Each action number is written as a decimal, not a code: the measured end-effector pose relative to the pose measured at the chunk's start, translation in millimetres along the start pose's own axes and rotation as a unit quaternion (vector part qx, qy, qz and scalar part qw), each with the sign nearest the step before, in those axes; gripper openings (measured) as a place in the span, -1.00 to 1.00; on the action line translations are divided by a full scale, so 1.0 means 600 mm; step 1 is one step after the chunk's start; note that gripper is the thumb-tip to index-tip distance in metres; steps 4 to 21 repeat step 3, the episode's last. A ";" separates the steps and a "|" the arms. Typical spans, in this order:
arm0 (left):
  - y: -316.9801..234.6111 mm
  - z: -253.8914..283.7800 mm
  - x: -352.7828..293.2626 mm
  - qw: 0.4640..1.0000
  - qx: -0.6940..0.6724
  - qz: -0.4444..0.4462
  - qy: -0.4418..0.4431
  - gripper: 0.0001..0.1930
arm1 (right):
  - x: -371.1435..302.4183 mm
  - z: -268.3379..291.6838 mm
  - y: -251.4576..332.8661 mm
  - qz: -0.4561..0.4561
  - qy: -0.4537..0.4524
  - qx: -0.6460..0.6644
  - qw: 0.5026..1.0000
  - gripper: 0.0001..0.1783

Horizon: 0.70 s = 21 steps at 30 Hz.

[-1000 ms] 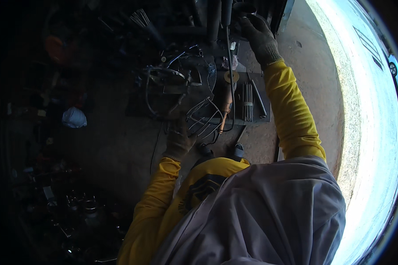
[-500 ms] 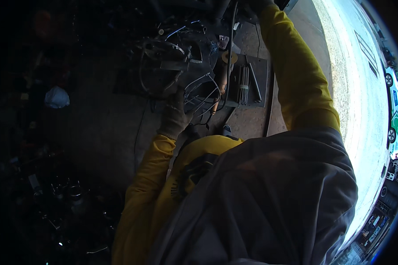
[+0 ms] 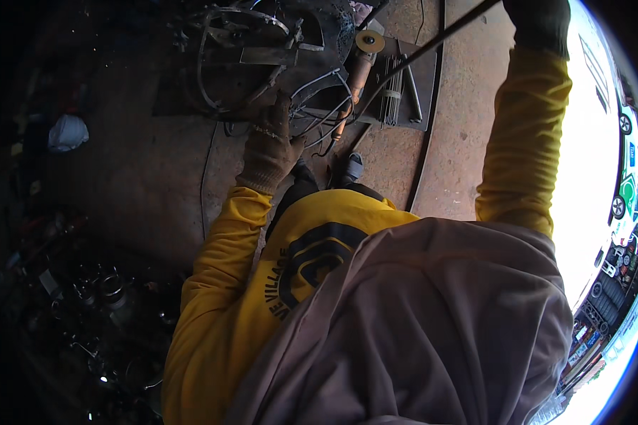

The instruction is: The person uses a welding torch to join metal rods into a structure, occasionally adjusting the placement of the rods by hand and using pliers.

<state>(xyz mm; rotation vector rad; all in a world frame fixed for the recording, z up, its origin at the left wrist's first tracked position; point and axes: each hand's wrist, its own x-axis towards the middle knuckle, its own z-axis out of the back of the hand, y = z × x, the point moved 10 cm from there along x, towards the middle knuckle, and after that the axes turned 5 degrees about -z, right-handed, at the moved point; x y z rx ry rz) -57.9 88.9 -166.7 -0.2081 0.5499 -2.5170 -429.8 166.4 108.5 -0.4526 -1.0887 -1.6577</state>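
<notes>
My left hand (image 3: 268, 147), in a brownish work glove, is at the near edge of a dark metal assembly of curved bars and plates (image 3: 273, 55). Its fingers close at the bent metal rods (image 3: 320, 106) on the assembly's near right side; the exact grip is partly hidden. At the upper right, my right hand (image 3: 541, 27) is raised in a dark glove, its fingers cut off by the picture's edge. A thick black cable (image 3: 432, 44) runs from beside it down toward the rods, apparently held in that hand.
An orange angle grinder (image 3: 358, 74) with a tan disc lies right of the assembly. Beside it are a bundle of thin rods (image 3: 391, 95) and a metal bar (image 3: 411, 88) on a dark plate (image 3: 423, 67). A white bundle (image 3: 68, 133) lies at the left, dark clutter at the lower left.
My right hand has swung to the right, pulling the black cable into a slanting line. My left hand stays at the metal assembly. The view has shifted and brightened.
</notes>
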 end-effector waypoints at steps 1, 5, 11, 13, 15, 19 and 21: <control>0.003 -0.005 0.006 1.000 -0.002 -0.008 0.009 0.06 | -0.062 0.015 -0.043 -0.180 -0.012 0.199 0.963 -0.48; 0.010 -0.014 0.008 1.000 0.006 -0.015 0.013 0.08 | -0.133 0.001 -0.076 -0.344 -0.019 0.387 0.855 -0.48; 0.010 -0.014 0.008 1.000 0.006 -0.015 0.013 0.08 | -0.133 0.001 -0.076 -0.344 -0.019 0.387 0.855 -0.48; 0.010 -0.014 0.008 1.000 0.006 -0.015 0.013 0.08 | -0.133 0.001 -0.076 -0.344 -0.019 0.387 0.855 -0.48; 0.010 -0.014 0.008 1.000 0.006 -0.015 0.013 0.08 | -0.133 0.001 -0.076 -0.344 -0.019 0.387 0.855 -0.48; 0.010 -0.014 0.008 1.000 0.006 -0.015 0.013 0.08 | -0.133 0.001 -0.076 -0.344 -0.019 0.387 0.855 -0.48; 0.010 -0.014 0.008 1.000 0.006 -0.015 0.013 0.08 | -0.133 0.001 -0.076 -0.344 -0.019 0.387 0.855 -0.48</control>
